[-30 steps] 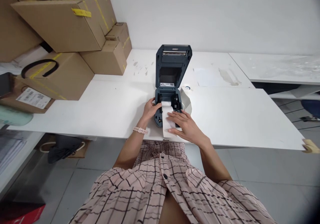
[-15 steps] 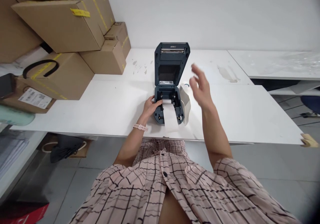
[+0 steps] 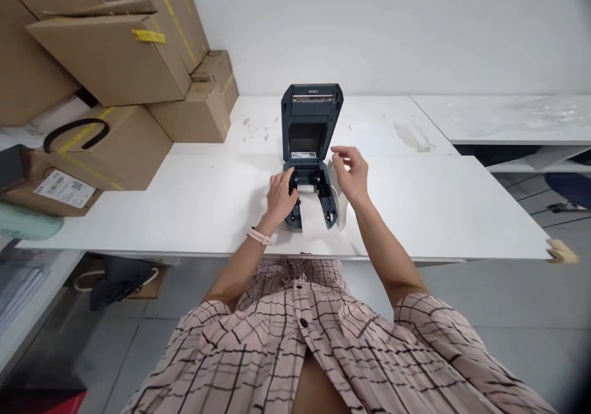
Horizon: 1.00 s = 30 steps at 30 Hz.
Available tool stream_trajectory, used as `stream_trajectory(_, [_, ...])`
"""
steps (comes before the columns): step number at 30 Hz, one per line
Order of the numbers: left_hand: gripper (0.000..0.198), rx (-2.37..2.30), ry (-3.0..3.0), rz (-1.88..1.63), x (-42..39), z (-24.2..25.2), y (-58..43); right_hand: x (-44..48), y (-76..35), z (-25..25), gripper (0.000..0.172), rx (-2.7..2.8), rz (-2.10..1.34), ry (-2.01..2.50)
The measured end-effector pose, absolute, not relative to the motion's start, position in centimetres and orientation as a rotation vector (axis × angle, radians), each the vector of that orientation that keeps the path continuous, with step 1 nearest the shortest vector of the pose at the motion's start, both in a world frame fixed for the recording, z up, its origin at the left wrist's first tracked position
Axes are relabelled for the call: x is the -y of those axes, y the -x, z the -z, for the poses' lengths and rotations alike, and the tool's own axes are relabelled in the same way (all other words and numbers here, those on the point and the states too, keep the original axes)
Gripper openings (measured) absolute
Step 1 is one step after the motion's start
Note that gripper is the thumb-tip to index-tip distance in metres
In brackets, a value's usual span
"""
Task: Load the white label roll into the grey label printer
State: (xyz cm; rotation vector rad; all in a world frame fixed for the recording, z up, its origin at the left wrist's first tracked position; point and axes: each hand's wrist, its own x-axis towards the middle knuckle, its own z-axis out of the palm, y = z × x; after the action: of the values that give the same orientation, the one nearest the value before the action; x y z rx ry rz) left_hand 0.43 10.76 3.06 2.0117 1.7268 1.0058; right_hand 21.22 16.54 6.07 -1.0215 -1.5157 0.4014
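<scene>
A dark label printer [image 3: 290, 216] stands on the white table with its lid [image 3: 310, 115] tilted up and back. Inside lies a small white paper roll [image 3: 305, 189], and its paper strip [image 3: 314, 217] runs out over the front edge. My left hand [image 3: 280, 197] grips the printer's left side, fingers over the rim and thumb close to the roll. To the right of the hinge, my right hand [image 3: 353, 174] hovers with fingers apart and slightly bent, holding nothing visible. Under that hand, a loose pale backing strip [image 3: 343, 208] lies against the printer's right side.
Cardboard boxes [image 3: 115, 63] are stacked at the left end of the table [image 3: 443, 217], with a black curved handle [image 3: 76, 132] among them. A white wall [image 3: 392, 32] rises behind. A lower white shelf unit [image 3: 521, 119] stands to the right.
My right hand has come down and left, closer to the printer's hinge. My left hand has shifted up along the left rim, its fingers now over it. The view has tilted slightly.
</scene>
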Motion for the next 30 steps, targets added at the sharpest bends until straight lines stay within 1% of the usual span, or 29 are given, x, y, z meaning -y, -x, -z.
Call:
stream_trajectory(2, [0.061,-1.720,-2.011,-1.011,-11.1,-2.7,-0.6,-15.3,-22.2,-4.6,0.040,1.536,-0.432,1.100])
stream_trajectory(4, [0.060,-1.738,-2.008,-1.024,-11.2,-2.4,-0.7,-15.5,-22.9,-3.6,0.046,1.577,-0.435,1.174])
stream_trajectory(6, [0.060,-1.751,-2.019,-1.024,-11.2,-2.4,-0.6,-16.2,-23.1,-2.9,0.060,1.658,-0.447,1.223])
stream_trajectory(9, [0.064,-1.724,-2.081,-1.005,-11.2,-2.8,-0.3,-17.0,-22.3,-1.7,0.088,1.778,-0.508,1.273])
stream_trajectory(10, [0.065,-1.688,-2.144,-0.981,-11.3,-3.2,-0.1,-17.1,-22.0,-1.3,0.094,1.801,-0.526,1.293])
stream_trajectory(12, [0.067,-1.565,-2.346,-0.875,-11.8,-4.2,0.4,-17.3,-21.7,-0.7,0.097,1.819,-0.537,1.330])
stream_trajectory(15, [0.063,-1.324,-2.643,-0.596,-13.1,-5.9,0.9,-17.5,-22.3,-0.7,0.089,1.849,-0.496,1.363])
stream_trajectory(18, [0.062,-1.115,-2.772,-0.339,-14.2,-7.1,0.9,-16.6,-23.3,-2.0,0.072,1.930,-0.403,1.393])
stream_trajectory(20, [0.067,-1.023,-2.813,-0.199,-14.8,-7.4,0.7,-14.9,-23.8,-3.2,0.058,1.967,-0.314,1.367])
stream_trajectory(23, [0.079,-0.983,-2.833,-0.022,-15.2,-7.6,0.5,-10.9,-23.9,-4.5,0.045,1.951,-0.241,1.271])
stream_trajectory(26, [0.087,-0.994,-2.819,0.112,-15.2,-7.8,0.5,-6.4,-23.6,-4.4,0.036,1.869,-0.260,1.231])
stream_trajectory(30, [0.093,-0.974,-2.796,0.264,-15.1,-8.4,0.5,-1.4,-23.0,-3.3,0.032,1.727,-0.245,1.274])
